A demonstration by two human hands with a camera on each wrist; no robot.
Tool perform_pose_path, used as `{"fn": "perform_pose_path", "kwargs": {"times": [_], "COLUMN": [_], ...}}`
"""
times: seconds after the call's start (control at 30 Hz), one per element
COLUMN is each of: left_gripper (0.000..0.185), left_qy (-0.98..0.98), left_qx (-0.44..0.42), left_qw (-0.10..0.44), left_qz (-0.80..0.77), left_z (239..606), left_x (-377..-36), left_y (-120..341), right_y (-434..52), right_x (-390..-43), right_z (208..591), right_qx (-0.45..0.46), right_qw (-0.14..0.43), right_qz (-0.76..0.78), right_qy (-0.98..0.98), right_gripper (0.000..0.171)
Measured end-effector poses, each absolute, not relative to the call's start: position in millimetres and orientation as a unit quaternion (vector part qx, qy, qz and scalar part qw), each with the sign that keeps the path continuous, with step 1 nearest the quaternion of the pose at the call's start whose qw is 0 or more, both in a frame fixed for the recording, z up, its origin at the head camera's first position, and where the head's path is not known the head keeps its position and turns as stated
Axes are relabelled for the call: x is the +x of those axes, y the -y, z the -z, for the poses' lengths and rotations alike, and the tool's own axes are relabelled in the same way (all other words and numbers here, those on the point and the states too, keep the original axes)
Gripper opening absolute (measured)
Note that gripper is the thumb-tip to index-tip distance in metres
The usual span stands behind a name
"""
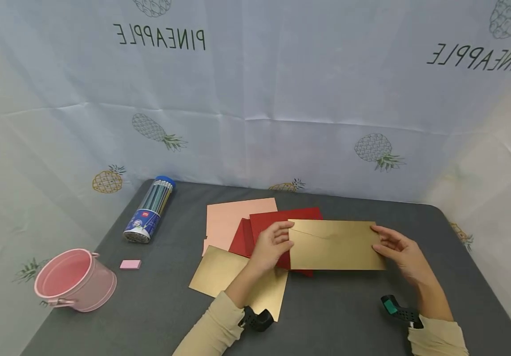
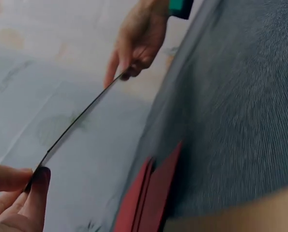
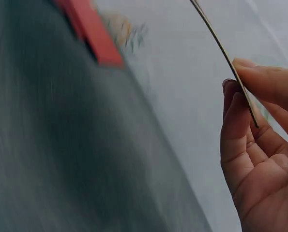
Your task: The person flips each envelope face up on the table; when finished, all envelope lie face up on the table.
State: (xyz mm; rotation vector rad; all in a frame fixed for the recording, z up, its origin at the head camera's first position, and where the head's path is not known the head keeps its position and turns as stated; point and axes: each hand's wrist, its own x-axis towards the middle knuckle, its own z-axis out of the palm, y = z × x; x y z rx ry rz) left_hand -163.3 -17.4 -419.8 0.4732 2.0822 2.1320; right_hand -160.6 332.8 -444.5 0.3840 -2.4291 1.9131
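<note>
Left hand (image 1: 272, 243) and right hand (image 1: 399, 248) pinch opposite ends of gold envelope (image 1: 336, 245), centre frame, above red cards (image 1: 266, 225)

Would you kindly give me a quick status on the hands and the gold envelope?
Left hand and right hand pinch the gold envelope by its ends. Envelope held above red sheets. Nothing in the way.

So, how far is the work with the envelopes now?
Early, it seems. In hand: the gold envelope, flap closed, lifted off the table and pinched at its ends by the left hand and right hand. Waiting: red envelopes, a pink sheet and a gold sheet. Nothing looks finished.
</note>
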Motion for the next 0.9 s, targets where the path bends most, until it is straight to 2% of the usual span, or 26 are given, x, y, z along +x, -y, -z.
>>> {"fn": "perform_pose_path", "kwargs": {"times": [0.13,0.33,0.5,0.67,0.9], "left_gripper": [0.041,0.04,0.04,0.045,0.05], "left_qy": [-0.704,-0.716,-0.733,-0.761,-0.789], "left_qx": [0.153,0.122,0.099,0.082,0.087], "left_qw": [0.059,0.061,0.068,0.068,0.053], "left_qz": [-0.691,-0.684,-0.67,-0.64,-0.605], "left_z": [420.9,434.3,442.8,454.6,458.8], "left_x": [-173.4,-207.0,-227.7,-239.2,-248.9], "left_y": [-21.3,-81.2,-122.1,-148.5,-166.3], "right_y": [-367.8,-417.4,-450.6,-468.2,-476.0], "right_x": [-163.8,-178.6,-193.8,-205.2,-212.7], "right_z": [450.3,455.5,454.7,457.6,471.2], "right_qx": [0.119,0.096,0.06,0.037,-0.008], "right_qw": [0.009,0.009,0.007,-0.001,0.001], "right_qz": [-0.628,-0.66,-0.589,-0.494,-0.499], "right_qy": [0.769,0.745,0.806,0.869,0.867], "right_gripper": [0.05,0.052,0.054,0.056,0.056]}}
